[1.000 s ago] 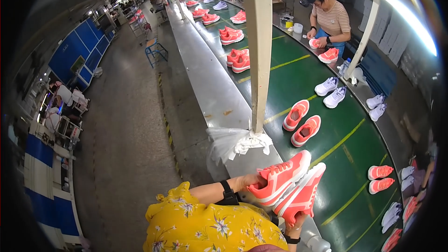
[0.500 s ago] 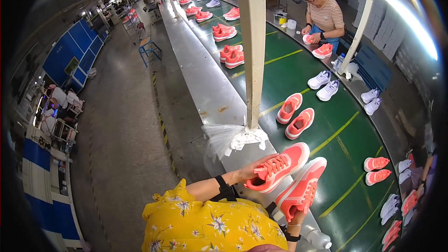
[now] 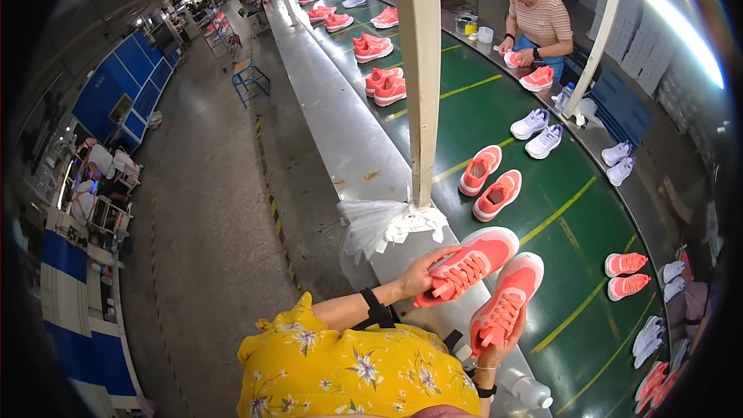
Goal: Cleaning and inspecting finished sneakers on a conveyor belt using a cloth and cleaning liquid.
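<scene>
Two coral sneakers with pale soles and toe rims are in my hands, above the near edge of the green conveyor belt. My left hand is closed round the heel part of the left sneaker, its toe pointing away to the upper right. Beneath and beside the right sneaker, my right hand grips its heel end; some fingers are hidden under the shoe. Laces and tops of both sneakers face up. The two shoes lie side by side, toes near each other.
A metal ledge runs along the belt, with a beige post and a white plastic bag tied to it. A clear bottle lies by my right wrist. Coral and lilac sneaker pairs sit on the belt. Across it, a person handles a shoe.
Both sneakers have tilted: the left now shows more of its top and less of its side, and the right has turned laces-up. They have shifted slightly up and right.
</scene>
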`<state>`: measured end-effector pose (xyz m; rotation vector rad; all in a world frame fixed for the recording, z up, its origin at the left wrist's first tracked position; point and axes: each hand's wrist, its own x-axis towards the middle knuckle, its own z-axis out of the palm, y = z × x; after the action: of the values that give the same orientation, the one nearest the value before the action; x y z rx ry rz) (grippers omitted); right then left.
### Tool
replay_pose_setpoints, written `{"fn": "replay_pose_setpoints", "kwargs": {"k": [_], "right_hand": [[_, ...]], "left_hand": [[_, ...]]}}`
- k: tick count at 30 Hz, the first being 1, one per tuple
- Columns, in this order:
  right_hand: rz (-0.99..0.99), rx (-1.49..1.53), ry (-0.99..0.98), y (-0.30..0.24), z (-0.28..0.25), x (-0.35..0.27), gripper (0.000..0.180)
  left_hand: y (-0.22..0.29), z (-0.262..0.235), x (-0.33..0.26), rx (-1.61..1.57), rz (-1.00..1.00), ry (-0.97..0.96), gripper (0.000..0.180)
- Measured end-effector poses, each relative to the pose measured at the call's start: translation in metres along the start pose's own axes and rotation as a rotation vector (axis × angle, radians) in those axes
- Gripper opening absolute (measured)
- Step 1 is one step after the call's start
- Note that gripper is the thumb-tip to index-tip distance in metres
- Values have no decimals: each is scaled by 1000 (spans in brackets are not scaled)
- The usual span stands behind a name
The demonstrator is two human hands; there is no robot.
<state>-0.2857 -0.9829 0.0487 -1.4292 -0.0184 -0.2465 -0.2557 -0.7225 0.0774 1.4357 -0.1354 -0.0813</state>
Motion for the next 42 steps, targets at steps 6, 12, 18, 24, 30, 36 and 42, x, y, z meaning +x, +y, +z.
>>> {"fn": "replay_pose_setpoints", "kwargs": {"k": [6, 12, 18, 24, 30, 36, 42], "right_hand": [[-12, -95, 66, 21, -9, -2, 62], [-153, -276, 50, 10, -3, 3, 58], [-142, -327, 122, 3, -4, -3, 53], [-149, -415, 166, -6, -2, -1, 49], [-114, -486, 192, -10, -3, 0, 54], [-64, -536, 191, -6, -4, -3, 57], [-39, -563, 172, -6, -4, -6, 60]], "left_hand": [[5, 5, 6, 386, 231, 162, 57], [-1, 2, 3, 654, 340, 275, 63], [3, 10, 5, 733, 427, 284, 61], [5, 25, 1, 902, 489, 343, 61], [2, 39, 2, 945, 417, 349, 58], [1, 51, 4, 958, 333, 331, 56], [2, 57, 4, 962, 302, 319, 53]]}}
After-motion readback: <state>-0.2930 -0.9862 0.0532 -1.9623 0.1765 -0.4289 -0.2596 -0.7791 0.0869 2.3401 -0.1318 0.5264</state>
